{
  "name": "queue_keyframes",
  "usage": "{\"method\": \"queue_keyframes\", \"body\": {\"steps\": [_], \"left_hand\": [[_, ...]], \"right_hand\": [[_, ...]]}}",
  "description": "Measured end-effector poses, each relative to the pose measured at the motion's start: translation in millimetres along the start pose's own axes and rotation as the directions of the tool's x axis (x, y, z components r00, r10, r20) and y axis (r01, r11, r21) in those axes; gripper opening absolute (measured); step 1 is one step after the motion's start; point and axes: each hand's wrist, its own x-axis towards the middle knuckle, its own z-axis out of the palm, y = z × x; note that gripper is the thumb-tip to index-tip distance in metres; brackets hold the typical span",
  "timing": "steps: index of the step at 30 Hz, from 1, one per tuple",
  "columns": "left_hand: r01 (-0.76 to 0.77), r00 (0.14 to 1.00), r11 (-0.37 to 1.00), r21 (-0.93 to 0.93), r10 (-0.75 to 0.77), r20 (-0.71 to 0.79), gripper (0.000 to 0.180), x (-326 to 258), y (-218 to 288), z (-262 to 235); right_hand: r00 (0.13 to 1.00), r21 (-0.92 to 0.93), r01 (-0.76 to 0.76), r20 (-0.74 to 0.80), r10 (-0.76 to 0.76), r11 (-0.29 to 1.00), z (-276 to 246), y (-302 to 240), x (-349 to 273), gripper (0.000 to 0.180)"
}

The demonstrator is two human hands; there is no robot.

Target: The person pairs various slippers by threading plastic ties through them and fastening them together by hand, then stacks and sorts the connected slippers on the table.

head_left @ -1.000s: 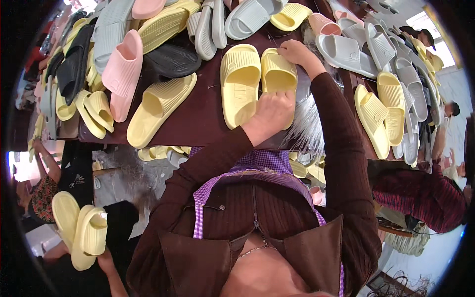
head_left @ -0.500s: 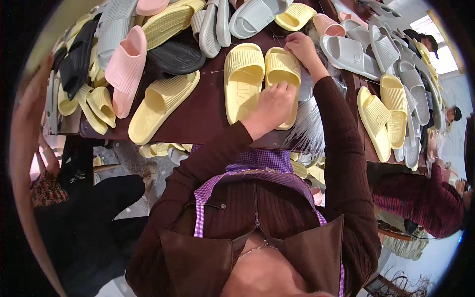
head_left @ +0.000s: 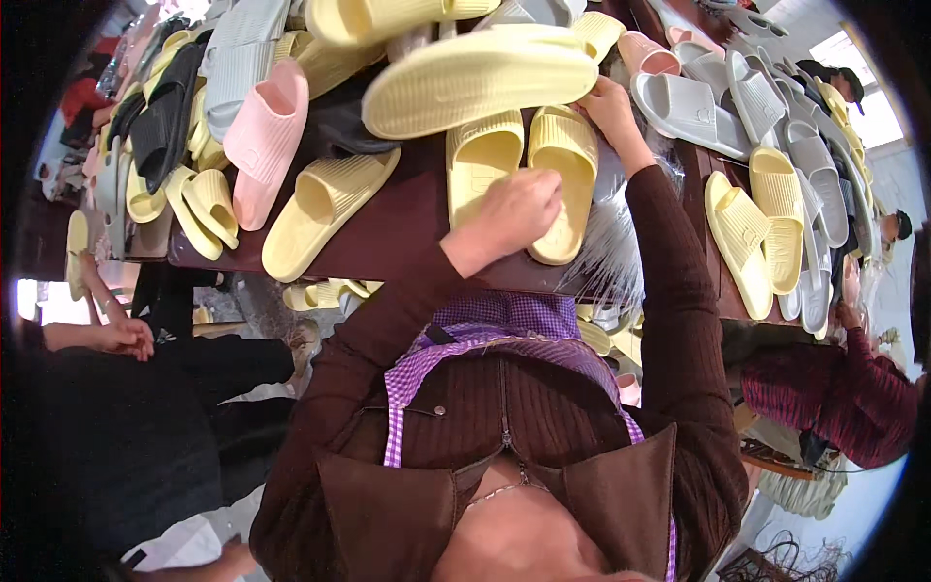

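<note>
Two yellow slide sandals stand side by side at the table's front edge, a left one (head_left: 467,175) and a right one (head_left: 574,218). My left hand (head_left: 514,211) is closed, its curled fingers over the gap and the right slide's footbed; whatever they grip is hidden. At the outer side of that slide's strap is my right hand (head_left: 613,112), with fingers bent together and the tips partly hidden. Slightly blurred, another yellow slide (head_left: 480,82) lies sideways across the view, covering the toe end of the left slide. A further yellow slide (head_left: 378,17) is blurred at the top edge.
Pink (head_left: 270,136), black (head_left: 160,145) and grey slides (head_left: 679,105) crowd the dark red table (head_left: 407,218). A bundle of thin clear strands (head_left: 621,238) hangs by my right forearm. A co-worker's hand (head_left: 126,338) shows at left; another person (head_left: 824,398) is at right.
Blurred yellow slides have come into view above the pair, across the top. My left hand has shifted slightly left and down. My right hand stays by the strap. A co-worker's hands now show at left.
</note>
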Motion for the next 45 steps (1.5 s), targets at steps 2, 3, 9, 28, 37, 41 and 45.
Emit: {"method": "queue_keyframes", "body": {"steps": [2, 3, 9, 28, 37, 41, 45], "left_hand": [[-0.109, 0.993, 0.983, 0.150, 0.113, -0.020, 0.009, -1.0, -19.3, -6.6], [-0.117, 0.993, 0.982, 0.150, 0.121, -0.017, 0.009, 0.0, -27.5, -8.1], [-0.153, 0.988, 0.961, 0.231, 0.146, 0.047, 0.005, 5.7, -57.3, -20.5], [0.016, 0.944, 0.997, 0.070, -0.038, 0.329, 0.015, 9.4, -63.9, -26.6], [0.017, 0.935, 0.994, 0.112, -0.055, 0.350, 0.015, 2.8, -48.9, -27.1], [0.069, 0.932, 0.992, 0.106, -0.102, 0.349, 0.016, 4.5, -47.0, -26.8], [0.094, 0.940, 0.992, 0.086, -0.117, 0.321, 0.017, -0.9, -49.9, -26.1]], "right_hand": [[0.993, -0.282, 0.098, -0.036, -0.112, 0.954, 0.9, -9.6, -3.3, 0.021], [0.993, -0.283, 0.096, -0.044, -0.113, 0.954, 0.0, -3.4, -2.4, 0.021], [0.993, 0.044, -0.104, 0.057, 0.102, 0.994, 8.1, 9.2, -3.2, 0.019], [0.940, 0.369, -0.107, 0.340, -0.027, 0.923, 40.1, -19.4, -4.1, 0.006], [0.799, 0.183, 0.198, 0.538, -0.267, 0.963, 43.1, -36.6, -16.3, 0.006], [0.825, 0.001, 0.250, 0.523, -0.214, 0.968, 30.9, -41.4, -20.4, 0.004], [0.906, -0.032, 0.184, 0.393, -0.157, 0.982, 17.6, -37.4, -23.6, 0.006]]}}
